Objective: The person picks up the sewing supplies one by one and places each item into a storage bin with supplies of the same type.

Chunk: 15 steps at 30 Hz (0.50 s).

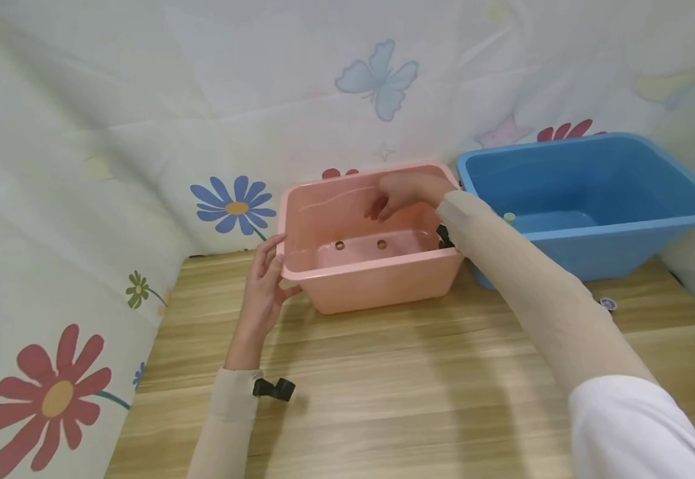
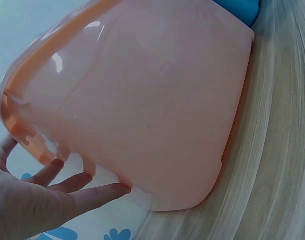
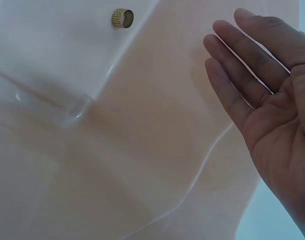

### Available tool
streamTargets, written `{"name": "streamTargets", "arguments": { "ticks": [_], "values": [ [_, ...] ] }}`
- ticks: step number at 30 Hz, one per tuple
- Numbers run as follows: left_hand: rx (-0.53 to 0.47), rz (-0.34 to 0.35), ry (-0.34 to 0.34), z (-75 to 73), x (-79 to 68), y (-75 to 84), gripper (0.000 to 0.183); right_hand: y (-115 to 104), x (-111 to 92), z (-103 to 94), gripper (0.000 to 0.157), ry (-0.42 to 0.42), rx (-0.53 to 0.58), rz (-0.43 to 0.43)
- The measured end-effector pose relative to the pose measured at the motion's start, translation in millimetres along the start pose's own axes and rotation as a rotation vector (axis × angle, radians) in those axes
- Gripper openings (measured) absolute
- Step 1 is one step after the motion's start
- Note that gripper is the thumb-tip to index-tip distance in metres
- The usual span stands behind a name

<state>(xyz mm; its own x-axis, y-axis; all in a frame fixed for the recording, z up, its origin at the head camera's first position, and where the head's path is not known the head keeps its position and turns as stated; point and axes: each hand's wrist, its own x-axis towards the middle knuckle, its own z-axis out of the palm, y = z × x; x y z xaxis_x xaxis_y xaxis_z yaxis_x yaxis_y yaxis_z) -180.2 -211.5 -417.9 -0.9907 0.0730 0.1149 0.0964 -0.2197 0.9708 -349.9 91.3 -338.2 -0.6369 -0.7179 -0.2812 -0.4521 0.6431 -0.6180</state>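
Note:
A pink plastic tub [image 1: 377, 286] stands on the wooden table against the patterned cloth. My left hand [image 1: 263, 286] grips its left rim; in the left wrist view, fingertips [image 2: 123, 188] touch the outer wall. Inside the tub, my right hand [image 1: 404, 193] hovers near the back wall with nothing in it. Its fingers look nearly straight in the right wrist view. On the tub floor lie two small gold-coloured rings [image 1: 381, 244], apart from each other. One ring [image 3: 122, 18] shows a dimpled outer surface in the right wrist view.
A larger blue tub [image 1: 599, 233] stands at the right, close beside the pink one. A small pale green item [image 1: 509, 217] shows inside it. A small round object [image 1: 608, 304] lies on the table [image 1: 371, 386] in front. Cloth [image 1: 299, 80] hangs behind and at the sides.

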Motion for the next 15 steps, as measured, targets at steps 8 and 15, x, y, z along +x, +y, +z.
{"name": "streamTargets", "arguments": {
  "ticks": [8,15],
  "values": [
    [0.027,0.01,0.01,1.0,1.9,-0.3,0.04,-12,-14,-18.6,0.034,0.056,-0.088,-0.073],
    [0.016,0.01,0.008,-0.2,3.4,0.9,0.04,-35,-44,-40.5,0.03,0.128,-0.171,-0.154]
  ]
}}
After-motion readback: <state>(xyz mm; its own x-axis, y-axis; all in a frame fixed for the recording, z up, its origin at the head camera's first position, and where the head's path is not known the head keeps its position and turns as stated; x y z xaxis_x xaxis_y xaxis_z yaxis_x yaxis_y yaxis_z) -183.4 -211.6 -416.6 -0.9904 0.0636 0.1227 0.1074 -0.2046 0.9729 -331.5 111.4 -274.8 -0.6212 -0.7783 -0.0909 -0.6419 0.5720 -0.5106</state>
